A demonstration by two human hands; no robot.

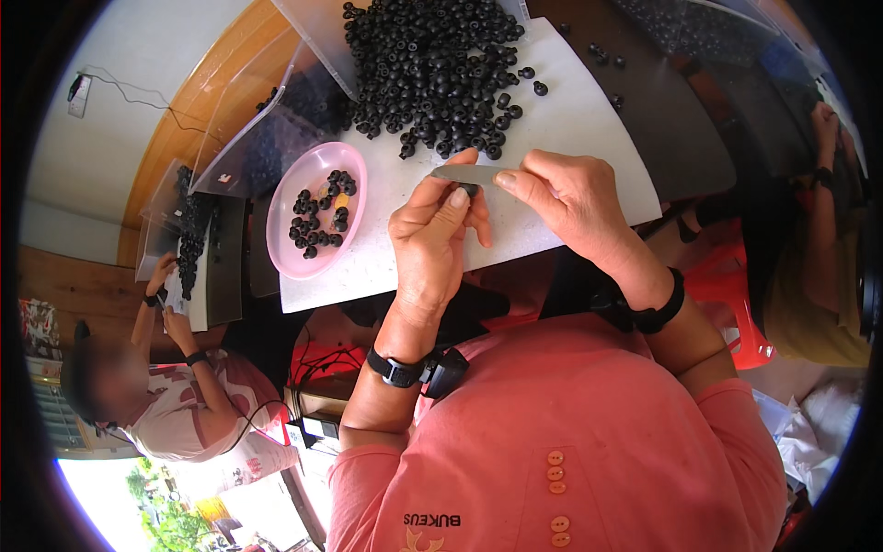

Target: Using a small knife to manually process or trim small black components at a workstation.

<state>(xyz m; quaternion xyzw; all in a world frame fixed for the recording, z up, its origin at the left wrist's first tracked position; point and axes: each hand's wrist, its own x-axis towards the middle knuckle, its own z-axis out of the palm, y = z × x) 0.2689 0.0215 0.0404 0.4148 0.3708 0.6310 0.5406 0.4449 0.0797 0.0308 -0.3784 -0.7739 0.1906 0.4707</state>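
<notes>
My left hand [425, 241] is closed in a pinch on a small black rounded part [470, 189], mostly hidden by its thumb and fingers. In my right hand [578, 198] is a thin flat grey knife blade [466, 173], pinched between thumb and forefinger. Its handle, if any, is hidden in that palm. The blade lies across the fingers of my left hand, right above the part; whether it touches the part, I cannot tell. Beyond both hands a large heap of similar black parts [432, 78] spreads over the white tabletop [589, 120].
Left of my hands a pink oval dish [281, 241] holds several black parts. Clear plastic panels [241, 138] flank the heap. A co-worker [198, 405] sits at the left beside another pile of parts [190, 239]; another person [823, 230] is at the right, near a red stool [727, 290].
</notes>
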